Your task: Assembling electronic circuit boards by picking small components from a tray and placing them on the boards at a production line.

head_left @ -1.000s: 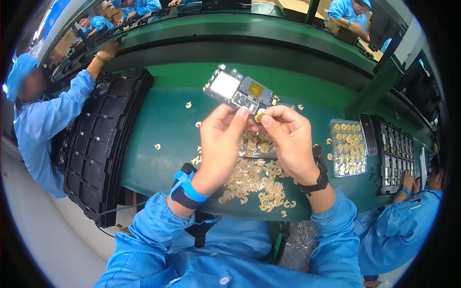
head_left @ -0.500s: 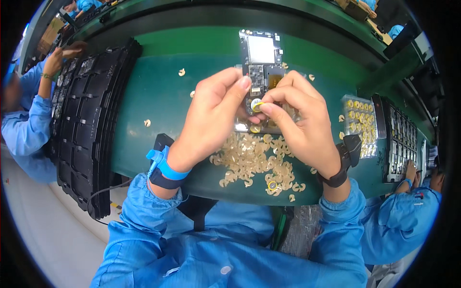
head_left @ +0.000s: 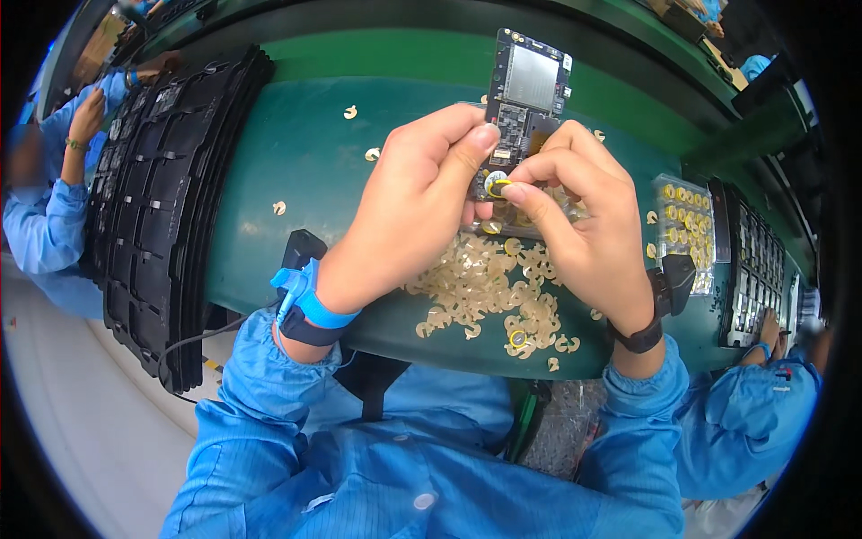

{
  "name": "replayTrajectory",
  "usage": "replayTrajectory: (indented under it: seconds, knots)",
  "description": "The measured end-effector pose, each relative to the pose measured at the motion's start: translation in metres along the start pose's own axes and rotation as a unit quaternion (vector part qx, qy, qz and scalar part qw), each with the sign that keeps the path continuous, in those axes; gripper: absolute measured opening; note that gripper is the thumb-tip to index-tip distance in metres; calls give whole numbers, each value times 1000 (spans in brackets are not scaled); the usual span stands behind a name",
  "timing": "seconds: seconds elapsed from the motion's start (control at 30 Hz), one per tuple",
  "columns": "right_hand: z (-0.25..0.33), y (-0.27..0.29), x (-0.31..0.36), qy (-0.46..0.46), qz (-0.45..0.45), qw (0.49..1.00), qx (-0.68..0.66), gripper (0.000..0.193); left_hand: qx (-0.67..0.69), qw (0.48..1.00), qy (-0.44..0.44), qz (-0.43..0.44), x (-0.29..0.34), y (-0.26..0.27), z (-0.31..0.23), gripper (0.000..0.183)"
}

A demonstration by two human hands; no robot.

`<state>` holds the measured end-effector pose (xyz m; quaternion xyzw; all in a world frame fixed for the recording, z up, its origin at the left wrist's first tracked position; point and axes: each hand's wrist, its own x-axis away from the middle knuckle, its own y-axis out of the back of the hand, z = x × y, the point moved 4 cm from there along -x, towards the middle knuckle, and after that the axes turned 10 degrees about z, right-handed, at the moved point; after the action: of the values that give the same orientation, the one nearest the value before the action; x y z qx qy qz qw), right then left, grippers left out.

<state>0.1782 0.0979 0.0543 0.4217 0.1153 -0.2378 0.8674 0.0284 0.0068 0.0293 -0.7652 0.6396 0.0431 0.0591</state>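
Observation:
A black circuit board [head_left: 531,76] with a silver metal shield is raised over the table, its lower left edge pinched by my left hand [head_left: 404,193]. At the board's lower end sits a round coin cell [head_left: 496,181] with a yellow rim. The thumb and forefinger of my right hand [head_left: 584,202] are closed on the cell's edge, against the board. Whether the cell is seated there, I cannot tell. Below both hands lies a heap of cream C-shaped pieces [head_left: 467,283], with a yellow ring-shaped piece [head_left: 518,340] among them.
On the right stands a clear tray [head_left: 687,278] of yellow-rimmed coin cells, beside a black tray [head_left: 752,269] of boards. Stacked black trays [head_left: 162,225] line the left side. Co-workers in blue sleeves [head_left: 58,220] are on both sides. A few C-shaped pieces [head_left: 350,112] lie scattered on the green table.
Both hands and the board have shifted up and to the right, and the board leans more to the right. My right fingers stay on the coin cell.

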Motion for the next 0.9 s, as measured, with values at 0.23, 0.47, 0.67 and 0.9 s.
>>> replayTrajectory:
  seconds: [0.23,0.47,0.67,0.9]
  knots:
    - [0,-2,-2,-8,4,1000,-9,9,-32,999,-21,-26,-2,-3,1,23]
    - [1,0,-2,-19,-1,1000,-1,8,-67,997,-32,-33,-1,-4,-2,22]
    - [-7,-1,1,-29,-48,998,-41,6,3,999,2,37,3,0,2,26]
    - [-6,2,2,-31,-66,996,-46,6,73,993,-57,74,10,-7,-1,44]
